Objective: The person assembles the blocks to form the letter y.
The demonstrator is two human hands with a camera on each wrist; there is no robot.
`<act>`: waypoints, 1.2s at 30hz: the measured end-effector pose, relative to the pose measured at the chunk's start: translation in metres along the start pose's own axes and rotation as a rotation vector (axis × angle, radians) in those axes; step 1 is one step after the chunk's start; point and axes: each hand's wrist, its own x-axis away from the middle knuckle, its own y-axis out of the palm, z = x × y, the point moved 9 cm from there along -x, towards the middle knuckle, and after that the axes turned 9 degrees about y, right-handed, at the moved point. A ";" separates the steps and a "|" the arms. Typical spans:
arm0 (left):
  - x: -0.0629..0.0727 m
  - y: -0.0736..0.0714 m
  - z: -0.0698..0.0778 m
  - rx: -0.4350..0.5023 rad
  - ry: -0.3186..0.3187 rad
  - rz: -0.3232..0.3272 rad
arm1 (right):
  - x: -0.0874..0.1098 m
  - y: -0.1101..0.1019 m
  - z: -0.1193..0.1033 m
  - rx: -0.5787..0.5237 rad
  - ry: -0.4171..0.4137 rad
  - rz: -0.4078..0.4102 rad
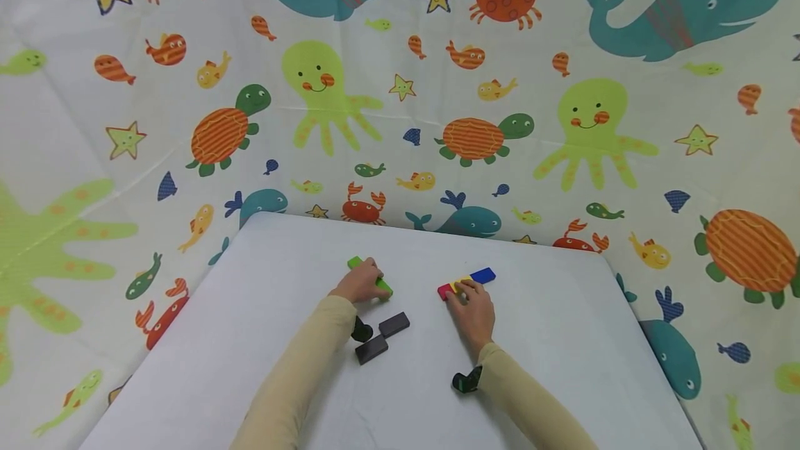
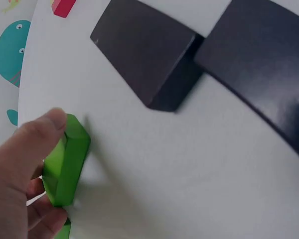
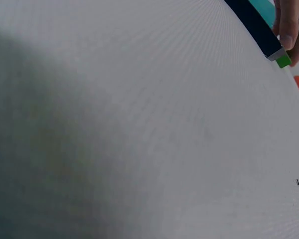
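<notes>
My left hand (image 1: 360, 282) grips a green block (image 2: 74, 162), thumb on one side and curled fingers on the other. A second green block (image 1: 354, 262) lies in line behind it, partly covered by the hand. On the right, my right hand (image 1: 475, 312) bends its thumb and fingers over a yellow block (image 1: 463, 279), pinching it and hiding part of it. This block sits in a slanting row, with a red block (image 1: 444, 291) at the near left end and a blue block (image 1: 483, 275) at the far right end. The right wrist view does not show the right hand.
Two black blocks, the farther block (image 1: 394, 325) and the nearer block (image 1: 371, 350), lie corner to corner beside the left wrist. The white table (image 1: 550, 325) ends at the back against a patterned sea-animal cloth (image 1: 406, 110). Each wrist wears a small dark camera.
</notes>
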 end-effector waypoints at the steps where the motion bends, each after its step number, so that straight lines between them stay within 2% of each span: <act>1: -0.001 0.001 0.002 0.003 0.010 -0.002 | 0.000 0.000 0.000 0.001 0.000 0.000; 12: -0.008 0.009 0.018 0.039 0.063 -0.031 | 0.002 -0.001 -0.002 0.002 -0.008 0.002; 18: -0.014 0.012 0.023 0.075 0.053 -0.015 | 0.001 0.000 -0.001 -0.001 -0.012 0.011; 29: -0.022 0.018 0.024 0.285 -0.003 0.103 | 0.001 0.001 0.001 -0.001 -0.002 0.014; 32: -0.022 0.018 0.025 0.308 -0.017 0.128 | 0.001 0.002 0.002 0.001 0.002 0.013; 36: -0.024 0.017 0.027 0.284 -0.038 0.161 | 0.000 0.003 0.003 0.005 0.008 0.015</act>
